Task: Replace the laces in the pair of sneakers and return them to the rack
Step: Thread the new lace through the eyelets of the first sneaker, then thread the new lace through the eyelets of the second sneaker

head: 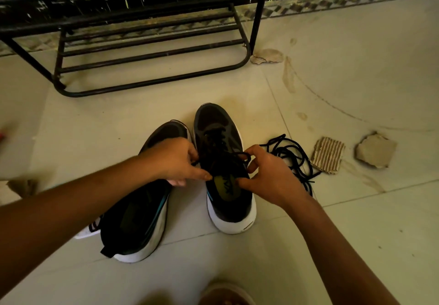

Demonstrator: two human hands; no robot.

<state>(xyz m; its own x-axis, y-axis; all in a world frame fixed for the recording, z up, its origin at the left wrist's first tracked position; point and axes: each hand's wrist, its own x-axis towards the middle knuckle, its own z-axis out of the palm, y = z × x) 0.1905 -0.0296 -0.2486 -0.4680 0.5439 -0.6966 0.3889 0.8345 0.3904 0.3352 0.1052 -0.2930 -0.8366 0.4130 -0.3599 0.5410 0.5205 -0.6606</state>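
- One pale tiled floor point(332, 78), stained and dusty, spreads beneath the grip and carries everything else
- A black metal-tube shoe rack point(259, 19) stands well beyond the grip, against the wall
- Two black mesh sneakers with thick white soles stand side by side, toes towards the rack
- The right sneaker point(218, 124) sits upright directly under the grip, with a yellow-green insole showing at its collar
- The left sneaker point(133, 221) lies just left of the grip, partly covered by the left wrist and forearm
- The left hand point(171, 159) has its thumb and forefinger pressed together on a strand of the thin black lace point(221, 143) at the right sneaker's left eyelet row, and another finger reaches to the collar edge
- The right hand point(268, 174) pinches a loop of the same lace between thumb and forefinger at the right eyelet row, its lower fingers resting on the collar
- A loose tangle of black cord point(289, 152) lies on the floor just right of the grip, beside the right hand
- A torn piece of brown corrugated cardboard point(327, 155) lies farther right, just beside the tangle
- A grey broken chunk point(375, 151) sits right of the cardboard, apart from it
- A crumpled pale scrap point(268, 56) lies well beyond the grip, by the rack's right leg
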